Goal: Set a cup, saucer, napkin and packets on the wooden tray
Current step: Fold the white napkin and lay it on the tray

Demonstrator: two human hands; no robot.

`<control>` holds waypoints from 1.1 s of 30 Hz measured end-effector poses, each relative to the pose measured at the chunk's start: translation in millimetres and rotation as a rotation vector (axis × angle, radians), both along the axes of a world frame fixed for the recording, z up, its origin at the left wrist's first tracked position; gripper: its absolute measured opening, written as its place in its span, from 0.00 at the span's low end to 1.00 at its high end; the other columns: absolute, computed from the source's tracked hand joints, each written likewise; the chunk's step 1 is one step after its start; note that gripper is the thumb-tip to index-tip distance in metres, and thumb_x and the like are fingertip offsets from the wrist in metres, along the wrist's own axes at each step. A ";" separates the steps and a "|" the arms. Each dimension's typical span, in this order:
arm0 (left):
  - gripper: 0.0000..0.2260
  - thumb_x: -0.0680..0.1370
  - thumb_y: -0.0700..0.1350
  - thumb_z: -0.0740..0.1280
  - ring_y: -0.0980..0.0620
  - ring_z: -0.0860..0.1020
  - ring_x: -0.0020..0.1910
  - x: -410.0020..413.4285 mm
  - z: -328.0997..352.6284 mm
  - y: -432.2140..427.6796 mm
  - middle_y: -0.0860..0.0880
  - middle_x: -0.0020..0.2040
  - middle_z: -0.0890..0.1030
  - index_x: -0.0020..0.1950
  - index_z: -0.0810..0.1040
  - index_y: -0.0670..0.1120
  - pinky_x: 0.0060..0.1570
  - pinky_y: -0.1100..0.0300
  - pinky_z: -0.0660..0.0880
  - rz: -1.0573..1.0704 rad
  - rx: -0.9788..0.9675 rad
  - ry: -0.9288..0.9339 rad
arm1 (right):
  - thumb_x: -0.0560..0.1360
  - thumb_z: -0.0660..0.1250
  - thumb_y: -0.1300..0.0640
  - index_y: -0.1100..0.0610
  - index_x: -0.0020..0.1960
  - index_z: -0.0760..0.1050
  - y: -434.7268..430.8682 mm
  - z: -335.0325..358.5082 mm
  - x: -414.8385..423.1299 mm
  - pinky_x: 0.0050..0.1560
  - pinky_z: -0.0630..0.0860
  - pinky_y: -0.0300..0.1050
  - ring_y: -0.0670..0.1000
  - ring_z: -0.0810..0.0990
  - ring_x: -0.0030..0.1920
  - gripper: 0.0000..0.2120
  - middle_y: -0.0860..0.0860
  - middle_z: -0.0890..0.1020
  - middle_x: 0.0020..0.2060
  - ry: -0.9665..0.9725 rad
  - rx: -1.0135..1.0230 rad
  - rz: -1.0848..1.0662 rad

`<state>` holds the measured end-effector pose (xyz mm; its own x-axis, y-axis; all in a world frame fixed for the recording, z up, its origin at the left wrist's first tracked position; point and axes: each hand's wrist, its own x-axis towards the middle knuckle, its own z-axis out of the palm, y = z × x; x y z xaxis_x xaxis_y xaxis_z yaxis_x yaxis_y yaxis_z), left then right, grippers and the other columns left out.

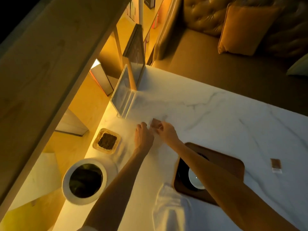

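A dark wooden tray (221,157) lies on the white marble table, partly hidden under my right forearm. On it I see a black saucer (182,174) with a white cup (194,178) on top. Beyond the tray my right hand (166,130) pinches a small brown packet (155,123) at the table surface. My left hand (143,135) is right beside it, fingers curled and touching the packet's near edge. Another brown packet (276,165) lies flat on the table to the right of the tray. A white napkin (170,202) lies crumpled at the tray's near left corner.
A small square dish of brown packets (106,141) sits left of my hands. A white round pot (85,180) stands near the table's left edge. Clear acrylic stands (123,94) rise at the far left corner. A wooden shelf unit runs along the left; a leather sofa lies beyond.
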<state>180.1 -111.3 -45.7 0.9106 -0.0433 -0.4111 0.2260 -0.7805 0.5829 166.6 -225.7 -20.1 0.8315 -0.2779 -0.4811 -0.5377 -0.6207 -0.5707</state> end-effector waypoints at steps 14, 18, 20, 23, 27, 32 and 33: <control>0.16 0.78 0.53 0.63 0.44 0.75 0.62 -280.6 8.6 58.3 0.46 0.61 0.75 0.62 0.71 0.46 0.58 0.53 0.71 -0.263 0.219 0.460 | 0.59 0.79 0.50 0.54 0.42 0.80 55.7 12.5 -205.8 0.44 0.77 0.42 0.52 0.81 0.43 0.15 0.52 0.82 0.39 0.215 -0.543 0.715; 0.03 0.78 0.43 0.60 0.41 0.75 0.59 -269.5 28.0 63.7 0.42 0.58 0.78 0.47 0.72 0.49 0.54 0.53 0.70 -0.218 0.118 0.412 | 0.77 0.61 0.57 0.59 0.56 0.74 41.0 20.5 -208.1 0.57 0.72 0.50 0.58 0.75 0.60 0.10 0.57 0.77 0.57 0.223 -0.342 0.627; 0.12 0.79 0.42 0.61 0.39 0.77 0.54 -254.5 38.8 69.7 0.40 0.51 0.80 0.37 0.63 0.52 0.47 0.52 0.70 -0.199 0.021 0.362 | 0.77 0.61 0.59 0.60 0.53 0.75 31.4 39.5 -203.2 0.53 0.73 0.50 0.58 0.77 0.55 0.08 0.58 0.80 0.52 0.113 -0.183 0.485; 0.03 0.80 0.42 0.63 0.39 0.79 0.54 -226.6 64.3 85.3 0.38 0.52 0.80 0.48 0.71 0.44 0.50 0.51 0.73 -0.234 -0.109 0.258 | 0.75 0.64 0.59 0.60 0.48 0.74 8.2 75.9 -193.3 0.46 0.75 0.51 0.54 0.79 0.43 0.05 0.57 0.81 0.42 0.015 0.033 0.298; 0.15 0.81 0.47 0.64 0.49 0.75 0.63 -185.9 107.7 101.3 0.48 0.63 0.76 0.65 0.74 0.42 0.66 0.55 0.70 -0.385 -0.152 0.162 | 0.74 0.69 0.57 0.56 0.45 0.76 -27.6 137.4 -175.9 0.45 0.75 0.47 0.49 0.77 0.40 0.03 0.52 0.79 0.39 -0.137 0.134 0.198; 0.11 0.79 0.45 0.67 0.49 0.78 0.54 -123.1 205.1 98.5 0.44 0.55 0.81 0.57 0.80 0.41 0.57 0.54 0.73 -0.458 -0.158 -0.018 | 0.72 0.72 0.61 0.59 0.46 0.78 -83.5 229.6 -157.2 0.48 0.81 0.52 0.56 0.82 0.45 0.04 0.58 0.82 0.42 -0.281 0.269 0.095; 0.08 0.78 0.44 0.68 0.49 0.78 0.50 -109.2 234.1 94.9 0.44 0.51 0.82 0.53 0.82 0.41 0.54 0.54 0.74 -0.464 -0.185 -0.067 | 0.73 0.71 0.62 0.60 0.46 0.78 -95.5 252.4 -154.7 0.47 0.81 0.51 0.56 0.82 0.45 0.04 0.58 0.81 0.42 -0.324 0.276 0.096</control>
